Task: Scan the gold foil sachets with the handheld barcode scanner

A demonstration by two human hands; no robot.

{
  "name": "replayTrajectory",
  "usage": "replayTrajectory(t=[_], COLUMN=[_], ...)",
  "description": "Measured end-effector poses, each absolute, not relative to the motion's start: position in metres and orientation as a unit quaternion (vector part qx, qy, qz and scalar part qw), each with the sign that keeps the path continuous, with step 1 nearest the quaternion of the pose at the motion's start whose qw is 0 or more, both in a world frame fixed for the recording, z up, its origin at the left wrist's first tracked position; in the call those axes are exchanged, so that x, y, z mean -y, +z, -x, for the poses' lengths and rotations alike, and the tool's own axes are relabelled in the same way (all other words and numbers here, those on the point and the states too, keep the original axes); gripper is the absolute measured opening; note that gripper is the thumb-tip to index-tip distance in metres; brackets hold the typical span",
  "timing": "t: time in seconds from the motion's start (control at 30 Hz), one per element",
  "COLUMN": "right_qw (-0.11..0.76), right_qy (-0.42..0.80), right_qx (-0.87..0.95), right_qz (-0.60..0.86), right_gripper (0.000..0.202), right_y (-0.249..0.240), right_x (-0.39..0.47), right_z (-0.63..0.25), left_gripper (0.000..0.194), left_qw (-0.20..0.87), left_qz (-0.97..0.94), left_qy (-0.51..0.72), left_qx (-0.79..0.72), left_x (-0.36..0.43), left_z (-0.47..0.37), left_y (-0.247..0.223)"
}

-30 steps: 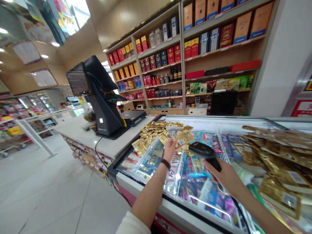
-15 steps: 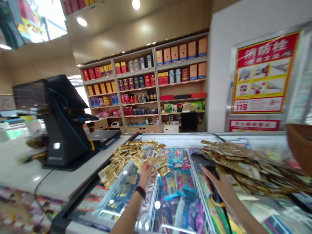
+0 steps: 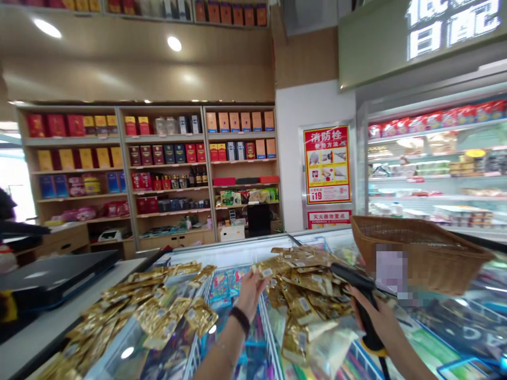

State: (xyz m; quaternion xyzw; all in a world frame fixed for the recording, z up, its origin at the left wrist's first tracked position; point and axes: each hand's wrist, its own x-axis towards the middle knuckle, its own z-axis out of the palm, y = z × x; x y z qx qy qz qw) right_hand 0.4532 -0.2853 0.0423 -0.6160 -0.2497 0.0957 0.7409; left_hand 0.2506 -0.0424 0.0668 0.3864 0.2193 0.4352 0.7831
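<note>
The left hand (image 3: 248,293) is touching a gold foil packet (image 3: 267,272) just beyond its fingertips; whether it is gripping it, I cannot tell. The right hand (image 3: 374,312) is gripping a black barcode scanner (image 3: 352,275), a packet pile (image 3: 312,277) lying to its left and a wicker basket (image 3: 439,264) sitting beyond. More gold packets (image 3: 166,323) are lying left of the left hand.

Both arms (image 3: 224,343) stretch forward — left hand (image 3: 249,293) pinching, right hand (image 3: 385,322) curled closed.
</note>
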Motion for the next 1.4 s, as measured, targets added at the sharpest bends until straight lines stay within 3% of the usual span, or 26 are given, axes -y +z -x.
replayTrajectory(t=[0.13, 0.23, 0.43, 0.6, 0.8, 1.03, 1.17, 1.4], right_qw=[0.723, 0.713, 0.692, 0.701, 0.695, 0.685, 0.652, 0.663], right_qy=[0.089, 0.098, 0.139, 0.190, 0.290, 0.392, 0.437, 0.418], right_qx=[0.252, 0.247, 0.272, 0.300, 0.361, 0.354, 0.383, 0.354], right_qz=[0.637, 0.649, 0.654, 0.618, 0.550, 0.501, 0.487, 0.510], right_gripper=[0.057, 0.058, 0.054, 0.053, 0.049, 0.058, 0.055, 0.042], right_y=[0.037, 0.033, 0.034, 0.045, 0.064, 0.053, 0.035, 0.031], right_x=[0.296, 0.298, 0.280, 0.235, 0.167, 0.111, 0.105, 0.115], right_z=[-0.461, -0.464, -0.449, -0.410, -0.334, -0.252, -0.245, -0.248], left_gripper=[0.036, 0.058, 0.040, 0.017, 0.029, 0.050, 0.055, 0.068], left_qw=[0.805, 0.728, 0.520, 0.365, 0.257, 0.155, 0.104, 0.118], left_qz=[-0.466, -0.544, -0.658, -0.662, -0.686, -0.822, -0.826, -0.801], left_qy=[0.337, 0.371, 0.462, 0.515, 0.478, 0.271, 0.233, 0.209], left_qx=[-0.147, -0.192, -0.289, -0.404, -0.485, -0.477, -0.502, -0.548], left_x=[0.051, 0.043, 0.003, -0.021, -0.024, -0.014, -0.007, -0.004], left_z=[-0.300, -0.304, -0.213, -0.105, -0.041, -0.045, -0.050, -0.051], left_y=[0.085, 0.071, 0.023, 0.031, 0.037, 0.011, 0.016, 0.025])
